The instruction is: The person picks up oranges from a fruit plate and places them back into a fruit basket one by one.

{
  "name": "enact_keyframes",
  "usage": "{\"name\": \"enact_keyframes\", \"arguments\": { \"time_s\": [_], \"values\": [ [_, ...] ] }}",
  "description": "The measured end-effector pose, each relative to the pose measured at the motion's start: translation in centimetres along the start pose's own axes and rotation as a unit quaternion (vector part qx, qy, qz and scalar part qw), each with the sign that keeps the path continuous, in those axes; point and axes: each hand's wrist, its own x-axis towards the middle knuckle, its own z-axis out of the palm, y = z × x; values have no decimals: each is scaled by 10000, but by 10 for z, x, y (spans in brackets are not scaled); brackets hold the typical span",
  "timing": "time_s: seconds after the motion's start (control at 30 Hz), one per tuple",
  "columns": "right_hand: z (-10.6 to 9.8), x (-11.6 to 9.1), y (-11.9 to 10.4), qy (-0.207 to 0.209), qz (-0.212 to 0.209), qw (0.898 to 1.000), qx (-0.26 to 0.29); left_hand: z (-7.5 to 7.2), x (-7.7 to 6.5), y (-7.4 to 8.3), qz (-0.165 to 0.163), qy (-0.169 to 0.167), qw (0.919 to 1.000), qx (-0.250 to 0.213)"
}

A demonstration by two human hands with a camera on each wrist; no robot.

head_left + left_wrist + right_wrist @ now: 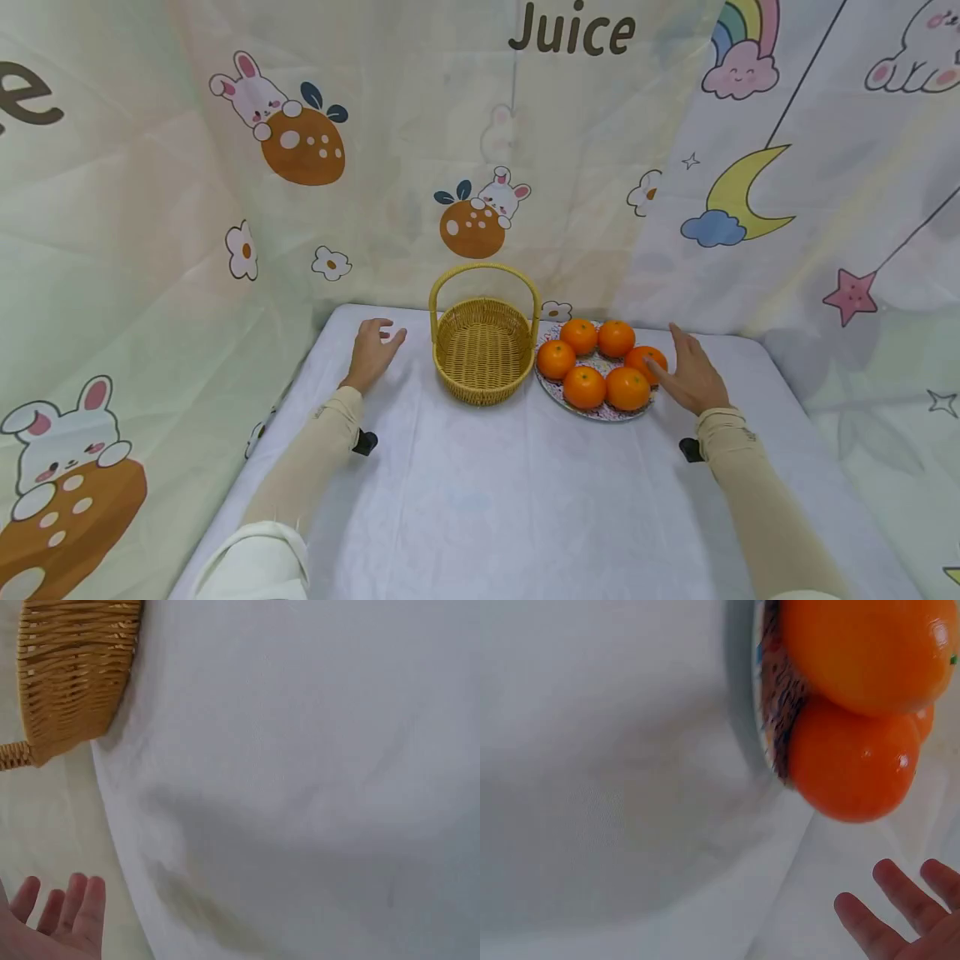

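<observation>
A yellow wicker basket [483, 350] with a tall arched handle stands at the back middle of the table, nothing inside it. To its right, several oranges [584, 387] sit in a ring on a patterned plate [553, 390]. My left hand [372, 354] hovers left of the basket, fingers loosely bent and holding nothing; the left wrist view shows its fingers [90, 907] apart from the basket's side [75, 675]. Just right of the plate is my right hand [692, 375], fingers spread, its thumb near the rightmost orange [646, 365]. In the right wrist view a gap separates the fingers [907, 896] from the oranges [855, 765].
A white cloth [480, 500] covers the table. Behind and at both sides hangs a printed curtain [390, 167] with rabbits, flowers and a moon, close to the table's back edge. Small black devices [365, 442] are strapped beneath both wrists.
</observation>
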Motion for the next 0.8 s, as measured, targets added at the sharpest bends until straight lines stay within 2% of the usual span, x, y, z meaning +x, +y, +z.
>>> {"name": "enact_keyframes", "arguments": {
  "time_s": [0.1, 0.17, 0.27, 0.37, 0.47, 0.8],
  "values": [
    [6, 4, -2, 55, 141, 9989, 436, 8, -3, 9, -471, -160, 9954, -825],
    [11, 6, -3, 45, 258, 9974, 676, 15, -6, 14, -701, -360, 9900, -1171],
    [19, 7, -4, -43, 512, 9943, 932, 27, -10, 17, -876, -673, 9815, -1562],
    [26, 7, -5, -158, 750, 9910, 1102, 37, -14, 20, -984, -914, 9750, -1768],
    [30, 7, -6, -204, 880, 9880, 1252, 47, -17, 21, -1077, -1008, 9720, -1830],
    [39, 9, -3, -235, 1261, 9804, 1493, 65, -24, 23, -1084, -832, 9720, -1909]
  ]
}}
